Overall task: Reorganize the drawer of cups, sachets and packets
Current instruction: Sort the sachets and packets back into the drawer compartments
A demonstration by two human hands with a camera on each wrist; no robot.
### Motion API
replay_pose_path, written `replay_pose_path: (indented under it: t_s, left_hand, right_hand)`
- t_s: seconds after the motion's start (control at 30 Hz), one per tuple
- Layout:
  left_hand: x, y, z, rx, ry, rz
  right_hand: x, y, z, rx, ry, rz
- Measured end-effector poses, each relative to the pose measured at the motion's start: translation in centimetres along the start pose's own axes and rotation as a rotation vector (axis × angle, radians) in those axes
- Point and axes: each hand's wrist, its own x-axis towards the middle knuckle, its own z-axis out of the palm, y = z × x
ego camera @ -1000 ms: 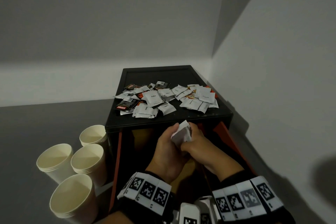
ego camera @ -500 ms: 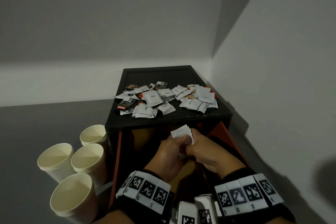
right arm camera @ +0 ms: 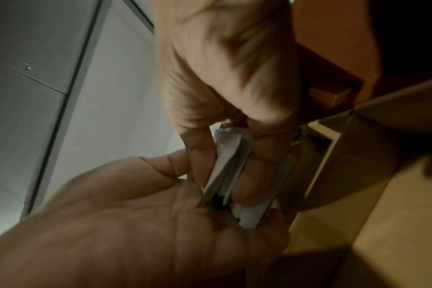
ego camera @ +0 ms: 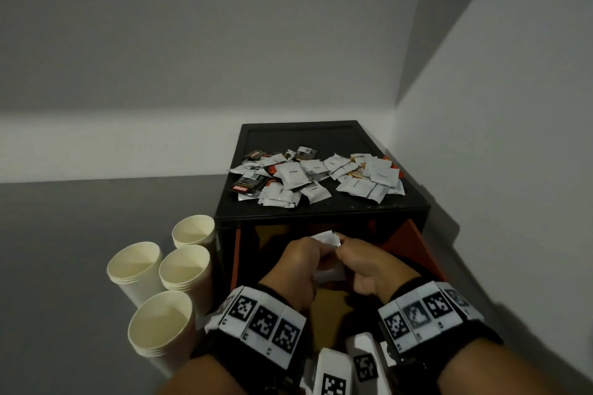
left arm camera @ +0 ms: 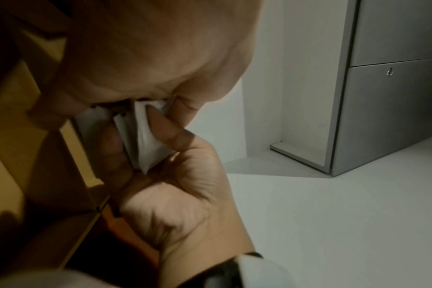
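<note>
Both hands meet over the open drawer [ego camera: 414, 244] and hold a small bundle of white sachets [ego camera: 327, 239] between them. My left hand [ego camera: 301, 263] grips the bundle [left arm camera: 146, 136] with thumb and curled fingers. My right hand [ego camera: 359, 263] pinches the same sachets [right arm camera: 225, 161] from the other side. A loose pile of white, black and orange sachets [ego camera: 317, 176] lies on top of the black cabinet [ego camera: 301, 135]. Several cream paper cup stacks [ego camera: 160, 282] stand on the floor to the left.
The cabinet sits in a corner, with a white wall [ego camera: 513, 138] close on the right. Tan cardboard dividers [right arm camera: 358, 175] line the drawer's inside. Grey floor [ego camera: 80, 250] spreads left of the cups. A grey cabinet [left arm camera: 387, 87] shows in the left wrist view.
Both hands have sunk lower toward the drawer with the sachet bundle, and less of the bundle shows above the fingers. The cups and the pile have not moved.
</note>
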Motion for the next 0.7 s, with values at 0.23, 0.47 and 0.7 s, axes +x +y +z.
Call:
replay_pose_path:
  t_s: [0.23,0.47,0.7]
  left_hand:
    - [-3.6,3.4,-3.5,0.018,0.007,0.047]
    - [-5.0,5.2,-8.4,0.06,0.267,0.178]
    - [-2.8,1.8,-9.8,0.331,0.31,0.199]
  right_hand:
    - [1.8,-1.8,1.0,-0.004,-0.011,0.042]
    - [3.0,-2.0,3.3,-0.039,-0.11,0.107]
    - [5.1,-2.7,6.4,-0.567,0.018,0.012]
